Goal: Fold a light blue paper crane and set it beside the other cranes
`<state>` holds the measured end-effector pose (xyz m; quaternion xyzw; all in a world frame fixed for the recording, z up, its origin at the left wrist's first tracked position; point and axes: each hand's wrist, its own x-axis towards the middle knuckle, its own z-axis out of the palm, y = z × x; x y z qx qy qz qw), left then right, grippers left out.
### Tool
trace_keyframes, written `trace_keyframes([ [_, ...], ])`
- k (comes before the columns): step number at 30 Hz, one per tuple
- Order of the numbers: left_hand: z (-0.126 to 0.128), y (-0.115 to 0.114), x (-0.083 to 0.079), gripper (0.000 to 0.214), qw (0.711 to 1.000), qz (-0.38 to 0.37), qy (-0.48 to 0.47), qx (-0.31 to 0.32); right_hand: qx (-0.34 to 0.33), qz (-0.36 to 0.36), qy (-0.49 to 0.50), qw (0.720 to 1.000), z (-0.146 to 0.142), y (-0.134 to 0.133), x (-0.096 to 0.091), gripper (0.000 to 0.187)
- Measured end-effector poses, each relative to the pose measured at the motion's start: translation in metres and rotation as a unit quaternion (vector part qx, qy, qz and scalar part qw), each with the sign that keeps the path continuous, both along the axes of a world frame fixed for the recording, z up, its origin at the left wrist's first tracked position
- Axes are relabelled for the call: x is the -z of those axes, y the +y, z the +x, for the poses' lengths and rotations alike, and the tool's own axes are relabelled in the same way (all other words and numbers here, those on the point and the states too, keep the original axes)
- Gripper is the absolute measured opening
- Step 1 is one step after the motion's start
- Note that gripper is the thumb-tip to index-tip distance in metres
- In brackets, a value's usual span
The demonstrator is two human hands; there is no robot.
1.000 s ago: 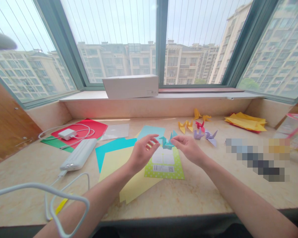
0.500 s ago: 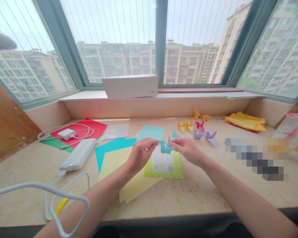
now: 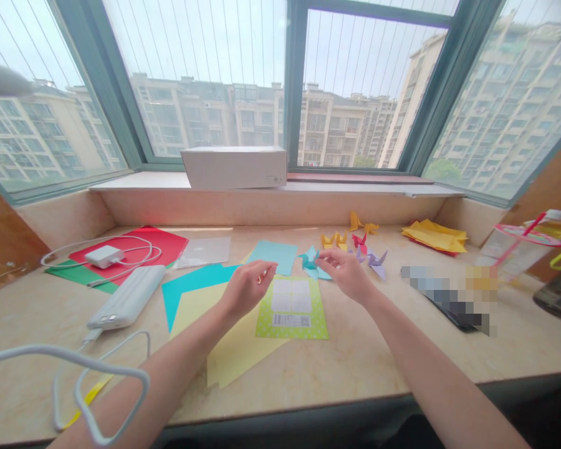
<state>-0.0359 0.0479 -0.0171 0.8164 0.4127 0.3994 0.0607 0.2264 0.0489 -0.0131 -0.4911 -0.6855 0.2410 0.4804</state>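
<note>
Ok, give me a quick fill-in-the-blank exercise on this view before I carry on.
1. The crane in the right hand is folded from ____.
2. The power bank lies on the person's ____ side.
3. The charger plug rests over a ____ sheet.
4. The box on the windowsill is ____.

Missing words: paper; left; red; white.

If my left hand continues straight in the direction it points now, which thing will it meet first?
Probably the light blue sheet, just ahead of the left hand in the picture. If the hand passes above it, the teal paper crane at the right hand would come next; the height is unclear.
</note>
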Motion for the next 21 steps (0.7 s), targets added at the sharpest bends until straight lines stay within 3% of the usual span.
trace_keyframes([
  [3, -0.002, 0.003, 0.002, 0.028, 1.0, -0.007, 0.027, 0.002, 0.038, 0.008, 0.01, 0.999, 0.026, 0.018, -0.007, 0.033],
  [7, -0.003, 0.004, 0.004, 0.026, 0.999, -0.002, 0.033, 0.008, 0.075, 0.016, 0.007, 0.997, 0.074, 0.04, -0.031, 0.035],
  [13, -0.003, 0.005, 0.006, 0.027, 0.998, 0.005, 0.052, 0.026, 0.089, -0.045, -0.025, 0.995, 0.136, 0.063, -0.053, 0.029],
  [17, -0.001, 0.003, 0.006, 0.028, 0.998, -0.005, 0.06, 0.033, 0.084, -0.063, -0.04, 0.994, 0.153, 0.072, -0.053, 0.028],
  [21, 0.0, 0.001, 0.006, 0.028, 0.997, -0.031, 0.059, 0.037, 0.069, -0.055, -0.043, 0.995, 0.152, 0.084, -0.048, 0.026],
])
